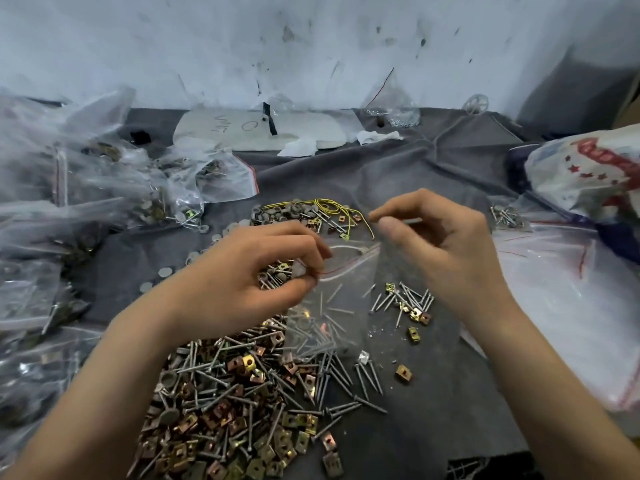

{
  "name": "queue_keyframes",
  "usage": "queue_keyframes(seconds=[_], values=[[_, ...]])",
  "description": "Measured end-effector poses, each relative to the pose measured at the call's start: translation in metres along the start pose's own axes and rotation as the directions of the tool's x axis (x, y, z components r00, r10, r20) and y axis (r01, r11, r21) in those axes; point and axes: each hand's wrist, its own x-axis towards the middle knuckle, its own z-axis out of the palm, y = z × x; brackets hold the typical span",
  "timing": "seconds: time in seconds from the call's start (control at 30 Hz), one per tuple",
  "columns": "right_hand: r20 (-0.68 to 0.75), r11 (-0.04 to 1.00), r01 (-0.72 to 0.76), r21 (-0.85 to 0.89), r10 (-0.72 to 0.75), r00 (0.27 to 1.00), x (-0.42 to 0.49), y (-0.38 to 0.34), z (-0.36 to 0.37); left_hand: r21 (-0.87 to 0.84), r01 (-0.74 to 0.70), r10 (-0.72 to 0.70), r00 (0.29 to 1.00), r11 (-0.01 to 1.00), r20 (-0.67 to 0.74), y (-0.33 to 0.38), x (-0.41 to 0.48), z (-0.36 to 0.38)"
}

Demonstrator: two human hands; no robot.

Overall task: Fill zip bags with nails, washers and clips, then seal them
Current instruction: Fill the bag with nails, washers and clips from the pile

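A clear zip bag (341, 299) with a red seal line hangs upright between my hands, with nails and a few clips inside. My left hand (256, 271) pinches its top left corner. My right hand (433, 237) pinches the top right corner between thumb and forefinger. Below lies a big pile of nails and brass clips (242, 403). Round grey washers (294, 211) lie beyond the bag with a yellow wire (346, 213). A small group of nails and clips (405, 303) lies to the bag's right.
Filled zip bags (86, 188) are heaped at the left. A stack of empty zip bags (554, 289) lies at the right, a printed sack (595, 174) behind it. A white foam pad (256, 128) sits by the wall. Grey cloth (433, 427) covers the table.
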Motion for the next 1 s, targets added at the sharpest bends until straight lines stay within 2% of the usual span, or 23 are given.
queue_keyframes(seconds=[0.07,0.13,0.2,0.23,0.3,0.4,0.43,0.53,0.6,0.63,0.67,0.77,0.87,0.93,1.0], values=[[-0.048,0.984,-0.169,-0.048,0.167,0.985,-0.002,0.023,0.011,-0.011,0.008,-0.008,1.000,1.000,-0.006,-0.003,-0.002,-0.002],[0.140,0.908,-0.293,-0.301,0.346,0.928,-0.011,0.051,0.026,-0.015,0.015,-0.015,1.000,1.000,-0.023,-0.005,-0.003,-0.003],[0.347,0.819,-0.195,-0.540,0.428,0.834,-0.026,0.072,0.043,-0.009,0.019,-0.019,0.999,1.000,-0.034,-0.006,-0.003,-0.005],[0.399,0.792,-0.125,-0.597,0.429,0.811,-0.033,0.080,0.050,-0.006,0.021,-0.021,0.999,1.000,-0.037,-0.007,-0.003,-0.006],[0.406,0.777,-0.078,-0.624,0.408,0.818,-0.043,0.086,0.058,-0.015,0.034,-0.034,0.999,0.999,-0.038,-0.008,-0.005,-0.008],[0.427,0.782,-0.020,-0.622,0.361,0.829,-0.041,0.081,0.056,-0.037,0.053,-0.054,0.998,0.998,-0.043,-0.010,-0.006,-0.010],[0.405,0.805,-0.043,-0.592,0.343,0.848,-0.036,0.077,0.052,-0.038,0.056,-0.058,0.998,0.998,-0.039,-0.010,-0.006,-0.009],[0.191,0.925,-0.148,-0.351,0.225,0.955,-0.015,0.046,0.030,-0.048,0.082,-0.082,0.997,0.996,0.004,-0.010,-0.006,-0.008],[0.061,0.983,-0.044,-0.181,0.056,0.997,-0.002,0.014,0.014,-0.058,0.099,-0.097,0.995,0.993,0.026,-0.009,-0.005,-0.007],[0.047,0.990,0.035,-0.133,-0.029,0.998,0.001,-0.001,0.007,-0.057,0.100,-0.099,0.995,0.993,0.029,-0.008,-0.005,-0.006],[0.064,0.985,0.113,-0.129,-0.105,0.992,0.003,-0.015,0.004,-0.050,0.098,-0.097,0.995,0.994,0.029,-0.007,-0.005,-0.005],[0.214,0.913,0.312,-0.264,-0.260,0.941,0.004,-0.039,0.007,-0.023,0.072,-0.072,0.997,0.997,0.020,-0.003,-0.005,-0.004],[0.291,0.913,0.335,-0.231,-0.264,0.920,0.006,-0.038,0.014,-0.017,0.031,-0.030,0.999,0.999,0.009,-0.001,-0.005,-0.005],[0.195,0.949,0.274,-0.154,-0.243,0.950,0.009,-0.028,0.014,-0.031,0.028,-0.028,1.000,0.999,-0.013,-0.001,-0.006,-0.006],[0.040,0.985,0.149,-0.090,-0.146,0.988,0.014,-0.007,0.017,-0.049,0.033,-0.035,0.998,0.998,-0.042,-0.002,-0.006,-0.009]])
